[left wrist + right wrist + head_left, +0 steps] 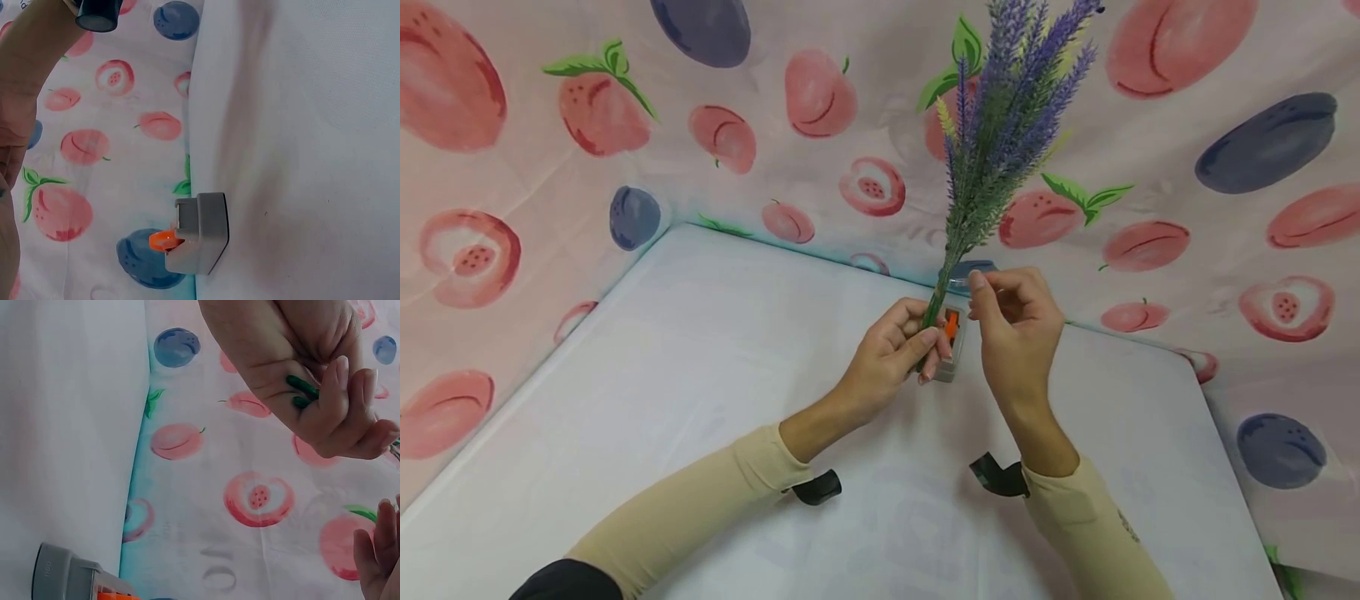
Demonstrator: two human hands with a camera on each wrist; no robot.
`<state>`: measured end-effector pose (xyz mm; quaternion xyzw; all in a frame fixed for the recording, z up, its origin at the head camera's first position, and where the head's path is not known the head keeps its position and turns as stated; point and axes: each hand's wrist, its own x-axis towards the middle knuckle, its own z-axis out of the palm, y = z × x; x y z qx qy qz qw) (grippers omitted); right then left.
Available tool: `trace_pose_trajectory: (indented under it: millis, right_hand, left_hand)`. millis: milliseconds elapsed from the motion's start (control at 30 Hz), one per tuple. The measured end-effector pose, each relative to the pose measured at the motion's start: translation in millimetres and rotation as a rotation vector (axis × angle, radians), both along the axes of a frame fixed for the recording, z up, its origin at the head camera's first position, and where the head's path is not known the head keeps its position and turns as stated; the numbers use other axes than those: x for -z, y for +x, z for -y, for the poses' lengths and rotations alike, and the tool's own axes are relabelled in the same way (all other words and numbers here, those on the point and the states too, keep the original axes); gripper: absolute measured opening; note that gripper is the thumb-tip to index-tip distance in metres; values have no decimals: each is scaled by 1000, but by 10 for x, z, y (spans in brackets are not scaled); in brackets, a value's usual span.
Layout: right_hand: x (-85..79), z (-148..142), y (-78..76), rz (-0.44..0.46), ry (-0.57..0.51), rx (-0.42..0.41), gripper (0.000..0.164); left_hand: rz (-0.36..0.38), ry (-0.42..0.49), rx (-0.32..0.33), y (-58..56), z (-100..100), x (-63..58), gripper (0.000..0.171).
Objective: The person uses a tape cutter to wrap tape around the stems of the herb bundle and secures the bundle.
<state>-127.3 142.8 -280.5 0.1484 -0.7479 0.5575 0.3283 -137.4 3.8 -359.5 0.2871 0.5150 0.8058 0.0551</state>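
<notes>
My left hand (898, 350) grips the lower stems of a bunch of artificial lavender (1000, 117). The bunch is upright with a tilt to the right, its purple flower heads uppermost. From the right wrist view, two green stem ends (303, 392) poke out of the left hand. Just right of the stems is my right hand (1022, 325), thumb and fingers bent, apparently pinching a faint strip of clear tape (958, 283) beside the bunch. Behind and below the left hand, a grey tape dispenser (209, 234) with an orange part stands on the table, partly hidden in the head view.
The white-covered table (700, 358) meets a fruit-printed cloth backdrop (865, 92) at the back, and the same cloth hangs at both sides. Black curved wrist pieces (1000, 477) stick out under the sleeves. The dispenser lies near the table's back edge.
</notes>
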Motion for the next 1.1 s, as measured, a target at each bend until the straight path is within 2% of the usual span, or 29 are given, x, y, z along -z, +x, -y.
trace_pose_trajectory:
  millis: [100, 200, 400, 567, 733, 900, 1100]
  right_hand:
    - [2, 2, -3, 44, -1, 7, 16]
    - [27, -5, -19, 48, -13, -5, 16]
    - [224, -18, -85, -93, -39, -104, 5]
    - [361, -3, -135, -142, -52, -147, 5]
    - [376, -2, -147, -86, 17, -164, 7]
    - [368, -38, -145, -13, 114, -163, 18]
    - [358, -114, -168, -28, 172, -201, 33]
  left_hand:
    - [-12, 6, 6, 9, -1, -8, 17]
    - [-15, -2, -3, 3, 4, -16, 18]
    - [38, -19, -59, -38, 22, -36, 19]
    - [32, -7, -42, -43, 12, -41, 20]
    - [14, -11, -46, -35, 8, -34, 16]
    - [24, -7, -40, -34, 19, -7, 13]
    - [19, -1, -27, -42, 26, 5, 17]
